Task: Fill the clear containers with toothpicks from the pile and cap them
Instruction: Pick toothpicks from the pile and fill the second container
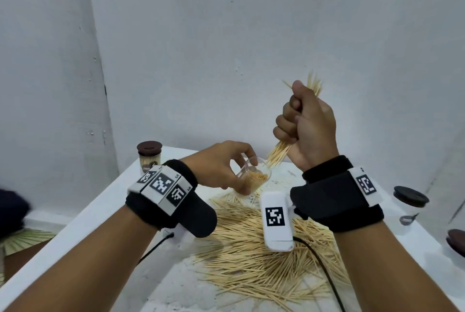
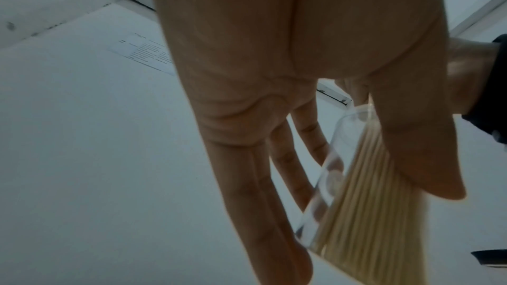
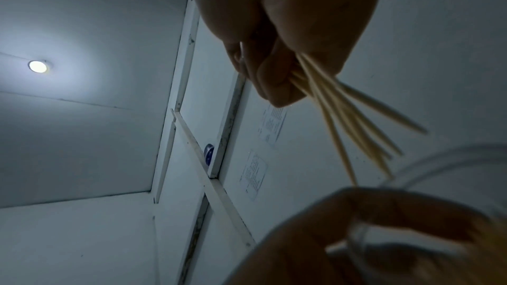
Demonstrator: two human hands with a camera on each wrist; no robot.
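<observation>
My left hand (image 1: 226, 168) holds a clear container (image 1: 254, 177) tilted above the table, its mouth turned toward the right, with toothpicks lying inside. In the left wrist view the thumb and fingers (image 2: 274, 181) wrap the clear container (image 2: 329, 177) part filled with toothpicks (image 2: 370, 203). My right hand (image 1: 304, 122) is a fist around a bundle of toothpicks (image 1: 276, 154), whose lower ends point down at the container's mouth. The upper ends fan out above the fist. A big pile of toothpicks (image 1: 256, 243) covers the white table (image 1: 105, 206) under both wrists.
A capped container (image 1: 149, 156) full of toothpicks stands at the table's far left corner. At the right edge stands a clear container with a dark cap (image 1: 410, 204), and another dark cap (image 1: 456, 240) shows at the frame edge. White walls close in behind.
</observation>
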